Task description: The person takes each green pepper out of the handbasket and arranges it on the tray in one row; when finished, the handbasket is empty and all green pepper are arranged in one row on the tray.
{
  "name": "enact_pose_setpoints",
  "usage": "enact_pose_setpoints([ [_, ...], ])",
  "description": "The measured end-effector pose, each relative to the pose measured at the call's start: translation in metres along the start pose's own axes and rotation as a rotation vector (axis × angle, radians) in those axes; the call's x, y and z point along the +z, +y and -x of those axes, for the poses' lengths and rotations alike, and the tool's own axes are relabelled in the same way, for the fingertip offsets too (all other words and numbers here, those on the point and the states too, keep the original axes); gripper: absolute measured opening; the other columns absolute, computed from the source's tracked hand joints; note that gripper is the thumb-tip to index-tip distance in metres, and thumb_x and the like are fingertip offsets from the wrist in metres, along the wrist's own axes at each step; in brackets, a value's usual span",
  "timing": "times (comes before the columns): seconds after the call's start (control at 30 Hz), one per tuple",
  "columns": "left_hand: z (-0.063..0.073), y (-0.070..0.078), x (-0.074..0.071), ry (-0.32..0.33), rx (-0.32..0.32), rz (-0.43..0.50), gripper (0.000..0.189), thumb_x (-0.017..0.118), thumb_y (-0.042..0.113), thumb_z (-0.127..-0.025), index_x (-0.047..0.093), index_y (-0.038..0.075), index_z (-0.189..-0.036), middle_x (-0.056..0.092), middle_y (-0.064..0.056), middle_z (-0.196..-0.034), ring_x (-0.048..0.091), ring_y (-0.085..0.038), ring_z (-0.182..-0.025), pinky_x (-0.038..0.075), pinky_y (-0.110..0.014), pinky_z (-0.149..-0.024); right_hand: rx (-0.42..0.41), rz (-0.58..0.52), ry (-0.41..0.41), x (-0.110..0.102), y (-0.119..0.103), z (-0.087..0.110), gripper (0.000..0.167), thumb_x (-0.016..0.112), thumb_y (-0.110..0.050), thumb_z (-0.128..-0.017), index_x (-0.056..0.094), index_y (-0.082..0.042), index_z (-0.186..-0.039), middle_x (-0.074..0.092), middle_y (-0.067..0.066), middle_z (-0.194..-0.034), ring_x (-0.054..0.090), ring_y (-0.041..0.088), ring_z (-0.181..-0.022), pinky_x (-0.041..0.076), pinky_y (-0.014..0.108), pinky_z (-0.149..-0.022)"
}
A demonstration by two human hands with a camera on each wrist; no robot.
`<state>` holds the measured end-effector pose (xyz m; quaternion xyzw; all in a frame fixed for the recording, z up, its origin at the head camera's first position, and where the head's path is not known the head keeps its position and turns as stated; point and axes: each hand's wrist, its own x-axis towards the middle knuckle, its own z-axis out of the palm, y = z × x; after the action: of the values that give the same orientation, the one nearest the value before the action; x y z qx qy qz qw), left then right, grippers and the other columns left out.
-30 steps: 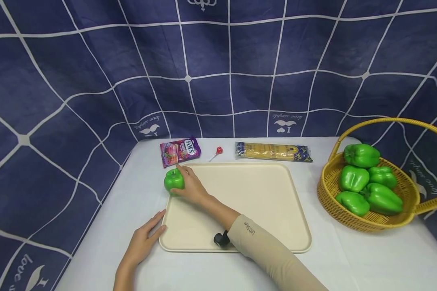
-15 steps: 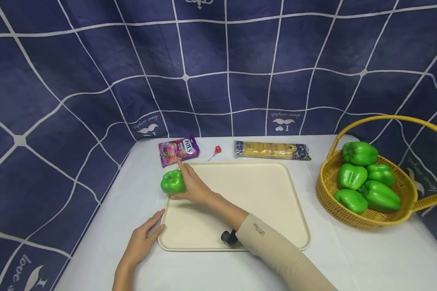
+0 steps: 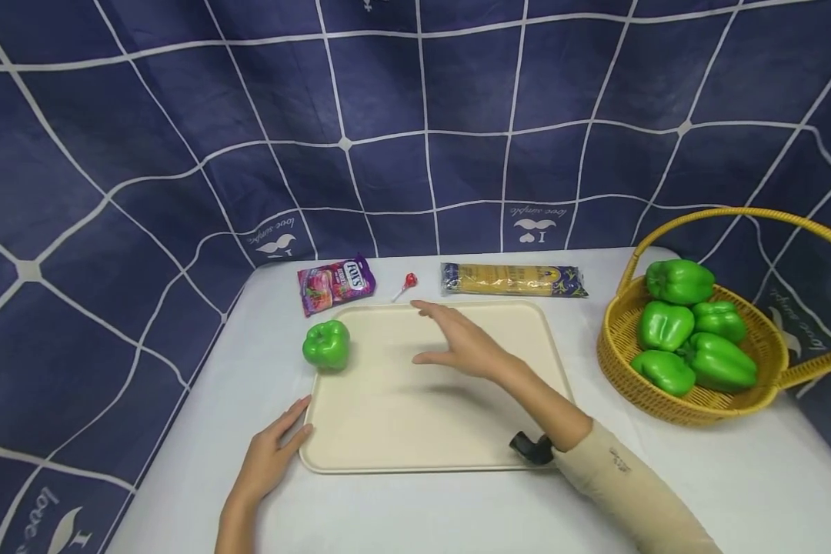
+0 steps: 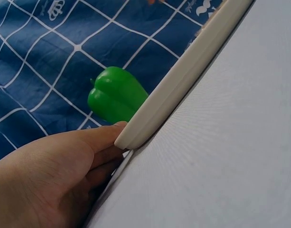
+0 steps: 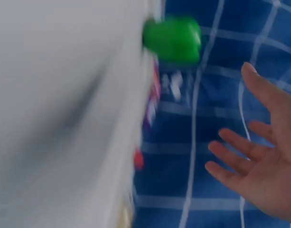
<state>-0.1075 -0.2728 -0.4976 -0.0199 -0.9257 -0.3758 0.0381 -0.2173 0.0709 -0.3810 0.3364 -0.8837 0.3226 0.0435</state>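
Note:
A green bell pepper [image 3: 327, 345] stands at the far left corner of the cream tray [image 3: 415, 431], and it shows past the tray's rim in the left wrist view [image 4: 117, 95]. My left hand [image 3: 268, 455] rests at the tray's left edge, fingertips touching the rim. Over the middle of the tray hovers my right hand [image 3: 465, 342], its fingers spread and nothing in them. In the right wrist view that hand [image 5: 259, 147] is well apart from the pepper [image 5: 173, 39].
A wicker basket [image 3: 616, 377] with a tall handle holds several green peppers [image 3: 720, 362] at the right. Behind the tray lie a purple candy bag [image 3: 337, 285], a red lollipop [image 3: 409, 282] and a pack of pasta [image 3: 512, 280]. A blue checked cloth [image 3: 471, 92] hangs behind.
My right hand has let go of the bell pepper at the tray's far left corner and moved right, over the tray's middle. The left hand has stayed at the tray's edge.

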Motion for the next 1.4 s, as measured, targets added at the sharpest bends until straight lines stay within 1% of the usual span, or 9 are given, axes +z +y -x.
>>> enact_pose_setpoints([
  [0.2,0.001,0.0,-0.002,0.01,-0.004,-0.001,0.05,0.054,0.04,-0.091,0.047,0.019,-0.136,0.042,-0.012,-0.14,0.036,-0.036,-0.129,0.027,-0.055,-0.105,0.054,0.109,0.126,-0.074,0.044,0.051,0.066,0.075,-0.035,-0.077,0.048,-0.011,-0.132,0.051,0.01,-0.131,0.047,0.03,-0.12,0.038,0.049,-0.1],
  [0.4,0.0,0.001,0.0,0.007,-0.006,0.003,0.05,0.054,0.041,-0.091,0.047,0.02,-0.136,0.042,-0.012,-0.139,0.036,-0.036,-0.129,0.027,-0.056,-0.105,0.206,0.308,0.249,-0.134,0.087,0.108,0.056,0.078,-0.028,-0.076,0.056,-0.005,-0.121,0.055,0.019,-0.12,0.049,0.039,-0.11,0.044,0.057,-0.087],
  [0.57,0.002,0.001,0.0,0.017,0.009,0.018,0.049,0.056,0.038,-0.091,0.048,0.019,-0.135,0.043,-0.014,-0.138,0.036,-0.038,-0.128,0.027,-0.057,-0.104,0.275,0.445,0.349,-0.176,0.124,0.141,0.062,0.082,-0.019,-0.069,0.053,0.001,-0.121,0.048,0.028,-0.12,0.044,0.047,-0.106,0.041,0.062,-0.082],
  [0.73,0.002,0.002,-0.001,0.015,0.007,0.017,0.049,0.056,0.039,-0.091,0.048,0.019,-0.135,0.043,-0.015,-0.138,0.036,-0.039,-0.128,0.027,-0.057,-0.104,0.378,0.461,0.335,-0.21,0.159,0.159,0.074,0.079,-0.023,-0.073,0.043,0.0,-0.133,0.036,0.032,-0.129,0.033,0.054,-0.113,0.03,0.069,-0.089],
  [0.83,0.001,0.002,0.0,0.016,0.008,0.011,0.049,0.056,0.039,-0.091,0.048,0.018,-0.135,0.043,-0.015,-0.138,0.036,-0.039,-0.128,0.027,-0.057,-0.104,0.442,0.432,0.267,-0.221,0.175,0.166,0.083,0.076,-0.032,-0.077,0.032,-0.005,-0.142,0.029,0.032,-0.137,0.028,0.056,-0.118,0.026,0.071,-0.09],
  [0.97,0.001,0.0,0.0,0.016,0.006,0.02,0.05,0.056,0.039,-0.091,0.048,0.019,-0.135,0.043,-0.014,-0.139,0.036,-0.038,-0.128,0.027,-0.056,-0.105,0.457,0.391,0.163,-0.224,0.189,0.17,0.092,0.076,-0.034,-0.077,0.021,-0.012,-0.147,0.018,0.033,-0.142,0.022,0.06,-0.12,0.022,0.075,-0.087],
  [1.07,0.001,0.0,0.0,0.013,0.007,0.02,0.05,0.056,0.04,-0.091,0.048,0.019,-0.135,0.043,-0.014,-0.139,0.036,-0.038,-0.128,0.028,-0.056,-0.105,0.451,0.383,0.11,-0.224,0.196,0.172,0.094,0.076,-0.032,-0.077,0.018,-0.015,-0.148,0.013,0.034,-0.144,0.02,0.063,-0.12,0.021,0.077,-0.085],
  [1.27,0.001,-0.001,0.0,0.024,0.012,0.021,0.05,0.056,0.04,-0.091,0.048,0.019,-0.135,0.043,-0.013,-0.139,0.037,-0.038,-0.127,0.028,-0.056,-0.104,0.446,0.402,0.067,-0.223,0.202,0.175,0.092,0.076,-0.028,-0.078,0.018,-0.016,-0.148,0.015,0.037,-0.141,0.024,0.065,-0.115,0.023,0.077,-0.085],
  [1.4,0.001,-0.001,0.0,0.018,0.016,0.024,0.05,0.055,0.041,-0.091,0.048,0.02,-0.135,0.043,-0.014,-0.139,0.036,-0.039,-0.127,0.028,-0.057,-0.104,0.438,0.418,0.07,-0.223,0.203,0.177,0.09,0.075,-0.026,-0.079,0.019,-0.016,-0.148,0.02,0.037,-0.139,0.026,0.065,-0.113,0.024,0.077,-0.084],
])
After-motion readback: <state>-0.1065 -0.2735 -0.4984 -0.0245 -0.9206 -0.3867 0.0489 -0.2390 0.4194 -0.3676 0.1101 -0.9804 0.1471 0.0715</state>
